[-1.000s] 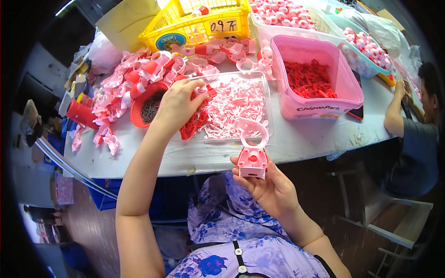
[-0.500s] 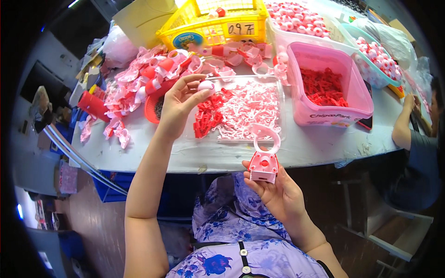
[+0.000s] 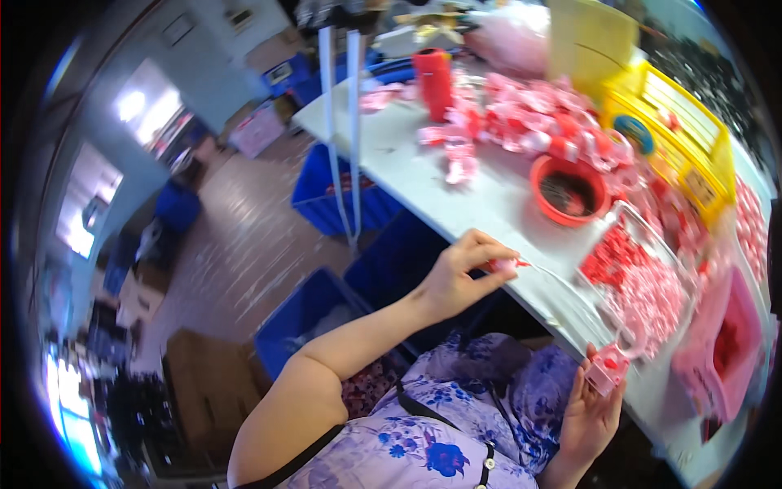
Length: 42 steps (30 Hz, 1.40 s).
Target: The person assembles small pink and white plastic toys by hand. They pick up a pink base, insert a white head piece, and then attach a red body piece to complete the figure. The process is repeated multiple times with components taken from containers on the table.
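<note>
My left hand is just off the table's front edge, pinching a small pink-and-white piece between thumb and fingertips. A thin red tip shows at the far side of that piece, and blur hides its detail. Lower right, my right hand grips a pink plastic part with a boxy base and red bits on it. A ring on that part points up toward the clear tray, where red and pale pink small parts lie in two heaps.
A red bowl with dark contents stands beyond the tray. Behind lie piled pink parts, a red cylinder and a yellow basket. A pink tub is at the right. Blue bins stand on the floor.
My view has swung left, bringing the floor and blue bins in. My left hand has come from over the tray to the table's front edge. My right hand still holds the pink part.
</note>
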### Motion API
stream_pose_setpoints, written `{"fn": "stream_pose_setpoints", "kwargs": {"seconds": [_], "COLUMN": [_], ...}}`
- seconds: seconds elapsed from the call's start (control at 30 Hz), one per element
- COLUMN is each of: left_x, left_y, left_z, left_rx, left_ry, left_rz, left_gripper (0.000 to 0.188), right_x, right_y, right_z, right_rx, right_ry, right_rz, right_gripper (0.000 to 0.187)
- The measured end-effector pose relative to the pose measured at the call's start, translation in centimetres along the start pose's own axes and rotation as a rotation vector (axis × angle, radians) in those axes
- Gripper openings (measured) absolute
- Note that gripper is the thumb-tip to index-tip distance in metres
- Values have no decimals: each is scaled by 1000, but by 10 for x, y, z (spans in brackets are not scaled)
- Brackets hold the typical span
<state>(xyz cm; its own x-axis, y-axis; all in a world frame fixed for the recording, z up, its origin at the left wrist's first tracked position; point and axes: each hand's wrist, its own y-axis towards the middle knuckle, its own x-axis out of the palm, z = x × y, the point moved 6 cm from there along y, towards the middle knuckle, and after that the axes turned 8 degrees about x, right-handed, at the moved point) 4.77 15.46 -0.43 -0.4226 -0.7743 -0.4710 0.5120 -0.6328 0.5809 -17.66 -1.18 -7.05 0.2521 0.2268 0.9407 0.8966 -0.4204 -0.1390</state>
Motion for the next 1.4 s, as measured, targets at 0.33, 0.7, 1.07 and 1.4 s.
{"fn": "stream_pose_setpoints", "kwargs": {"seconds": [0.33, 0.7, 1.07, 1.4], "left_x": [2, 2, 23, 25], "left_y": [-56, -64, -76, -70], "left_z": [-9, -15, -43, -47], "left_rx": [-53, -73, -249, -323], "left_ry": [79, -2, -189, -301], "left_rz": [112, 137, 237, 256], "left_gripper": [32, 28, 33, 28], "right_x": [17, 27, 30, 28], "right_y": [6, 1, 6, 5], "right_z": [13, 15, 20, 19], "right_rx": [87, 53, 141, 137], "right_ry": [-29, -37, -132, -119], "right_rz": [-38, -46, -39, -12], "right_gripper": [52, 52, 55, 55]}}
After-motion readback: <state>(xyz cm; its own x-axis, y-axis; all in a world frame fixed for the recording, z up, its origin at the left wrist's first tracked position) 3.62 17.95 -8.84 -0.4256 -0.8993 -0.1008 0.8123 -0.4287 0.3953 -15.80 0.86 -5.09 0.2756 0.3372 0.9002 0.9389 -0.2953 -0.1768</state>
